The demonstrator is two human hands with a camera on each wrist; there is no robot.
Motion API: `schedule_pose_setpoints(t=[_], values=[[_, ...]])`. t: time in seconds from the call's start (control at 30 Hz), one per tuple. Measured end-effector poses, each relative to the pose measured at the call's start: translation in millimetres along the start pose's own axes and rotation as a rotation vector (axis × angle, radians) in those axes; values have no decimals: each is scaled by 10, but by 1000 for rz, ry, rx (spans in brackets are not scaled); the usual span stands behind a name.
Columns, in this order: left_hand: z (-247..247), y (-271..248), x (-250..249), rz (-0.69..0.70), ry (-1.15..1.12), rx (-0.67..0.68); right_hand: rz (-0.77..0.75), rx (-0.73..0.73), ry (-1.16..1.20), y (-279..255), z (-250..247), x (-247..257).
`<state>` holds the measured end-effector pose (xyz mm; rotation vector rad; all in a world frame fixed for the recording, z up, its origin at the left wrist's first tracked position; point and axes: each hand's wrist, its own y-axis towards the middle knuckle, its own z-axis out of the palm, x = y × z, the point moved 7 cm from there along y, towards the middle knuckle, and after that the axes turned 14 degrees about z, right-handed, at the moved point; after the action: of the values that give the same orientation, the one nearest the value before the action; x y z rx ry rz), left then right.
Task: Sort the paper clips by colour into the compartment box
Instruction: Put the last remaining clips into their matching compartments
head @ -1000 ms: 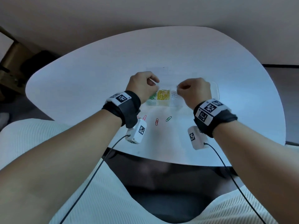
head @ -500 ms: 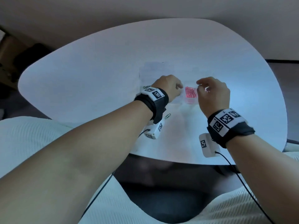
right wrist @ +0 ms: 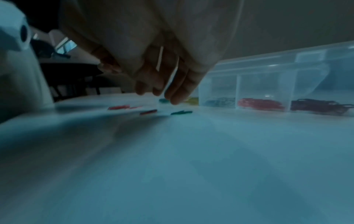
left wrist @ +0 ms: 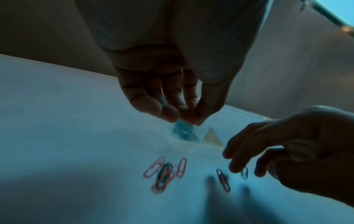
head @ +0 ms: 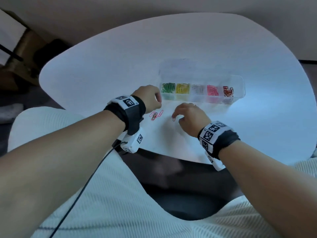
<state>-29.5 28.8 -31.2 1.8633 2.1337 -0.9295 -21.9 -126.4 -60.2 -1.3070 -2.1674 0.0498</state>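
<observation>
Fingers of the right hand [head: 190,117] hang loosely spread and curved down in the head view, their tips just above a dark red paper clip [head: 174,119] lying flat on the white table [head: 103,69]; nothing is held yet. The left hand [head: 149,98] hovers with fingers curled in, beside the green end of the clear compartment box [head: 240,79], which holds green, yellow, silver, pink and dark red clips in separate cells. A small cluster of pink clips [head: 156,115] with a dark one among them lies below that hand.

From the left wrist, the left fingertips [left wrist: 168,112] are bunched against the thumb; whether they pinch anything I cannot tell. Below lie the cluster, the dark red clip and a green paper clip [left wrist: 244,172] under the right fingertips.

From the right wrist, blurred, the right fingers [right wrist: 172,91] point down, slightly apart, near the table, with the loose clips and box just beyond.

These clips should be very light, thin, stiff wire with a slick coating, lying flush on a smooth top, so likely hard to lift straight. A nail under one rounded end, or sliding it to pinch across the flat loops, looks best. The overlapping cluster may snag together.
</observation>
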Motion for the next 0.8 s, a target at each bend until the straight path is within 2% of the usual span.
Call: schedule_pose_setpoints(t=[0.07,0.23,0.43,0.57,0.7,0.8], values=[[120,-24,34,-6,42,59,9,82,-74,-21,129,18],[306,-45,148,-28,43,79,69,93,-243,13,229,5],[386,-22,173,11,111,79,297,58,-145,-10,176,-165],[423,-26,152,19,78,76,409,131,-95,-44,170,-238],[475,-20,103,46,31,70,411,112,-107,-93,159,-257],[506,-20,70,61,2,53,331,72,-129,-100,159,-240]])
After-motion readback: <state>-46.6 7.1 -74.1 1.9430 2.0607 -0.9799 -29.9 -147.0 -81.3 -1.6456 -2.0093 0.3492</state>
